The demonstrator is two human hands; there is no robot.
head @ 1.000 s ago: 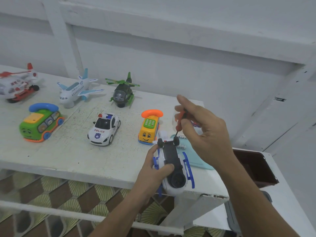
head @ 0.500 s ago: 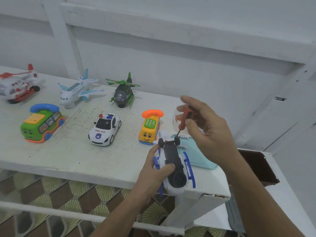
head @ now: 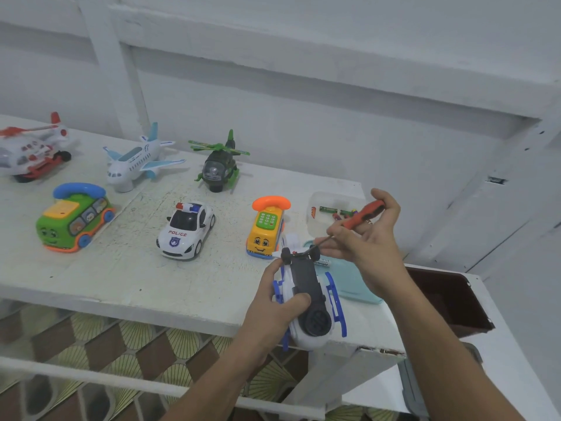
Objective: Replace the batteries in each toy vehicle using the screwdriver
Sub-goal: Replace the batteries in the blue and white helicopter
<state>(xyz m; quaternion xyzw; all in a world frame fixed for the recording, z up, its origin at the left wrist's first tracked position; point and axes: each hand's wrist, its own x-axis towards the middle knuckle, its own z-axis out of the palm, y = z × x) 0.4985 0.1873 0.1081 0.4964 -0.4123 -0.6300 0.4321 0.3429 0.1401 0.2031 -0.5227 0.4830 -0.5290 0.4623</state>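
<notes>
A white and blue toy helicopter (head: 309,302) lies upside down at the table's front edge, its black underside facing up. My left hand (head: 274,302) grips its left side, thumb on the black base. My right hand (head: 368,238) holds a red-handled screwdriver (head: 362,215) tilted down to the left. Its thin tip sits near the toy's far wheels. A clear tub (head: 329,212) with batteries stands behind my right hand.
On the white table (head: 121,268) stand a police car (head: 185,230), a yellow phone bus (head: 266,229), a green phone bus (head: 74,218), a white plane (head: 136,161), a green helicopter (head: 220,165) and a red helicopter (head: 30,150). A teal case (head: 355,281) lies under my right hand. A brown bin (head: 449,296) stands at right.
My right hand has moved right and tilted the screwdriver flatter, uncovering the clear tub. The left hand and the upturned helicopter have stayed put.
</notes>
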